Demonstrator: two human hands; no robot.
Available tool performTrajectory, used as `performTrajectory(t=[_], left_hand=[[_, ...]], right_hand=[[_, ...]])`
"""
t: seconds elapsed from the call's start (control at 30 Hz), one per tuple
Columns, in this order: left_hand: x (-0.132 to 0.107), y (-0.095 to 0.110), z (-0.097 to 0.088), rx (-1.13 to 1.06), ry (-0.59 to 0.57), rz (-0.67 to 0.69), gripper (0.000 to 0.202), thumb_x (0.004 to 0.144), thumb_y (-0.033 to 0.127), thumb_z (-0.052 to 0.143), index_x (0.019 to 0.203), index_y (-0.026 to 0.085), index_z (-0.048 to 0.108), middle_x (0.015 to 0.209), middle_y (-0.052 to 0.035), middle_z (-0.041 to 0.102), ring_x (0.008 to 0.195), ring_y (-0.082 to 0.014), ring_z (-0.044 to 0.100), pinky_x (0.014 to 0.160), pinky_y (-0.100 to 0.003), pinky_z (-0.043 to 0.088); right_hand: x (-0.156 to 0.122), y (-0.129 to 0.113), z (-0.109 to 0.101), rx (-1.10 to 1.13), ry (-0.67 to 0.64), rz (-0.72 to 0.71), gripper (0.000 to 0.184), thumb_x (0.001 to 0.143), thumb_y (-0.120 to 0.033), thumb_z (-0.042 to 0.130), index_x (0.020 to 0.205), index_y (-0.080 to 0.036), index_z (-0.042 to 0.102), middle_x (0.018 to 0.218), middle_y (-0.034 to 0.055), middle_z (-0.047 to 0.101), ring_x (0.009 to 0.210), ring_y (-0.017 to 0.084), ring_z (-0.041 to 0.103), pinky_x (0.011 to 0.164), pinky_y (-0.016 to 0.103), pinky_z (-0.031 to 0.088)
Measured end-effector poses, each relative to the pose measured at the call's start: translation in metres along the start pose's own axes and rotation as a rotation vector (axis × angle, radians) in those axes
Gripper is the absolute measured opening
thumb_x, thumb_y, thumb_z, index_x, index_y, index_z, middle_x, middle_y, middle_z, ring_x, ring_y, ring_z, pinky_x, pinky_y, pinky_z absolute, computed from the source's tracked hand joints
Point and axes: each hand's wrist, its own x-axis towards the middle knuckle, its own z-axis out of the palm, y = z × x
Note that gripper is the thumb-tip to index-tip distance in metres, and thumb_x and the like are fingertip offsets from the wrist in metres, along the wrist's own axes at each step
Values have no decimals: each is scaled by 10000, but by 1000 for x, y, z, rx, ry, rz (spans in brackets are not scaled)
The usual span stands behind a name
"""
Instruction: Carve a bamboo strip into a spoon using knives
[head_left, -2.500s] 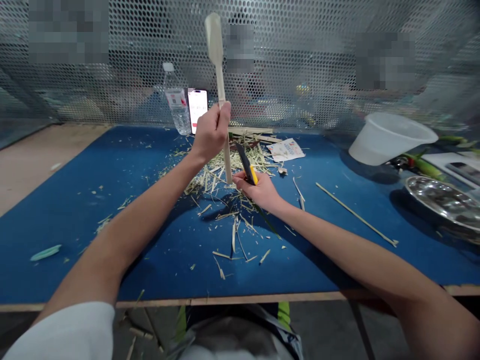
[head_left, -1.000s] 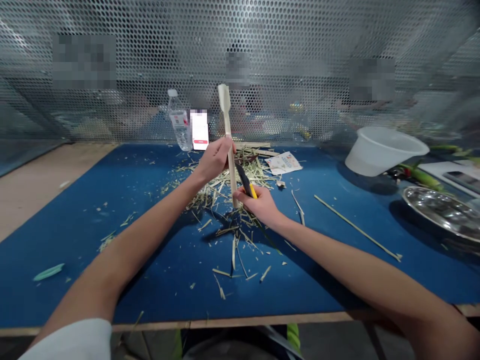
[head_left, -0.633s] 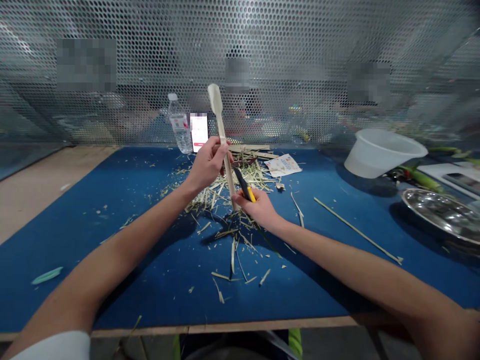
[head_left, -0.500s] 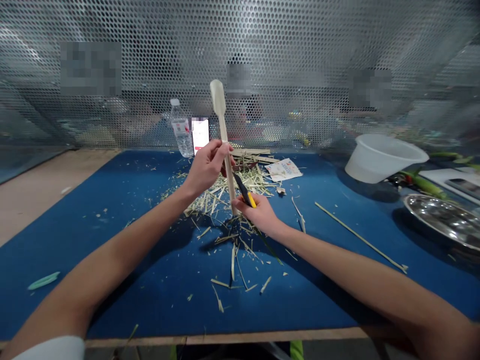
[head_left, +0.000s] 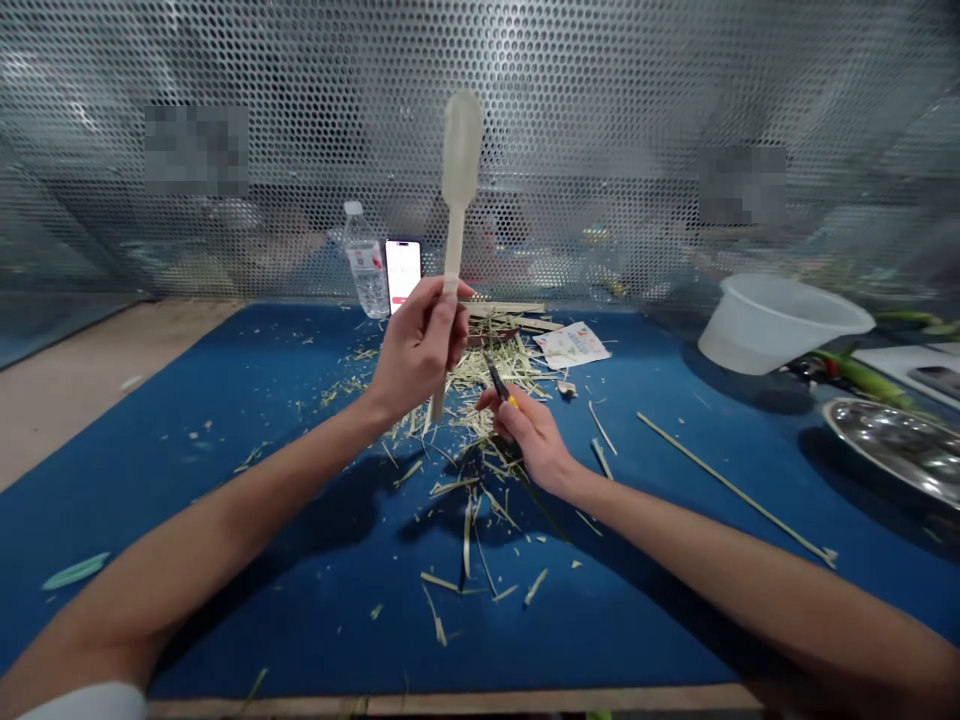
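Observation:
My left hand [head_left: 420,340] is closed around the narrow handle of a pale, spoon-shaped wooden piece [head_left: 463,150]. The piece stands nearly upright, its broad rounded end up and the handle's lower end below my fist. A little lower and to the right, my right hand [head_left: 529,435] grips a black and yellow utility knife [head_left: 499,383], its tip pointing up and away from me. Knife and wooden piece are apart. Beneath and behind both hands lies a heap of pale green shavings [head_left: 491,365], partly hidden by my fingers.
A water bottle [head_left: 366,265] and a lit phone [head_left: 403,275] stand at the back by the perforated metal screen [head_left: 585,100]. A printed packet [head_left: 574,345] lies right of the heap. Farther right are a white plastic tub [head_left: 780,320], a steel bowl [head_left: 892,440] and a long thin stalk [head_left: 735,487].
My left hand has turned the wooden piece so its broad face shows, and it stands higher. My right hand and the knife have come away from the handle, slightly right and down.

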Motion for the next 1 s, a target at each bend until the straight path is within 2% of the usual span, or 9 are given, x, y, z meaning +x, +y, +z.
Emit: performTrajectory(t=[0.1,0.2,0.3,0.37,0.47,0.6,0.73,0.87,1.0], left_hand=[[-1,2,1,-46,-49,-55,155,951,388,486,990,253,553,613,44,399,446,-70,337,378,-234,260],[-5,6,3,-96,-129,-116,181,955,415,460,986,255,540,559,67,285,429,-77,283,380,-243,227],[-10,14,4,-110,-180,-134,86,908,303,527,972,247,519,576,63,347,436,-71,295,394,-248,248],[-12,20,4,-140,-205,-130,119,851,237,568,950,247,503,592,60,376,445,-69,306,400,-251,259],[-14,28,4,-178,-225,-136,92,852,280,563,862,246,478,585,56,360,444,-75,307,394,-260,264],[-17,32,6,-128,-228,-112,224,912,407,534,787,236,463,565,51,377,432,-74,335,380,-259,278],[-20,30,9,-90,-224,-81,303,941,424,503,719,229,438,506,54,387,401,-70,347,366,-252,267],[-19,29,11,-91,-275,-60,332,947,434,498,706,213,446,484,62,394,385,-52,339,359,-222,269],[-19,30,13,-125,-281,-51,382,946,456,498,678,193,428,455,73,376,372,-32,329,351,-196,247]], right_hand=[[4,-16,-11,-98,70,-133,431,923,-623,370,920,-237,563,754,-3,476,682,139,448,629,297,359],[14,-47,-30,-366,142,-306,351,927,-565,429,875,-236,541,791,16,513,717,147,465,650,309,362],[24,-83,-51,-653,94,-423,291,911,-507,511,954,-228,585,858,33,588,730,146,502,644,307,360],[30,-103,-62,-785,47,-462,297,915,-491,515,1027,-234,614,906,39,632,743,146,535,643,302,358],[35,-125,-71,-859,1,-521,291,878,-509,567,1001,-262,658,902,19,674,665,123,532,580,283,298],[37,-136,-73,-1007,111,-617,305,870,-512,576,1033,-271,669,902,9,712,653,125,547,545,281,229],[32,-137,-76,-1130,95,-652,331,902,-526,525,1069,-283,675,869,6,715,642,115,551,540,283,234],[27,-138,-78,-1268,111,-670,366,925,-546,476,1035,-272,691,771,3,694,582,107,534,523,282,225],[23,-142,-75,-1416,128,-686,393,953,-523,421,1029,-243,685,801,27,710,594,126,557,521,285,250]])
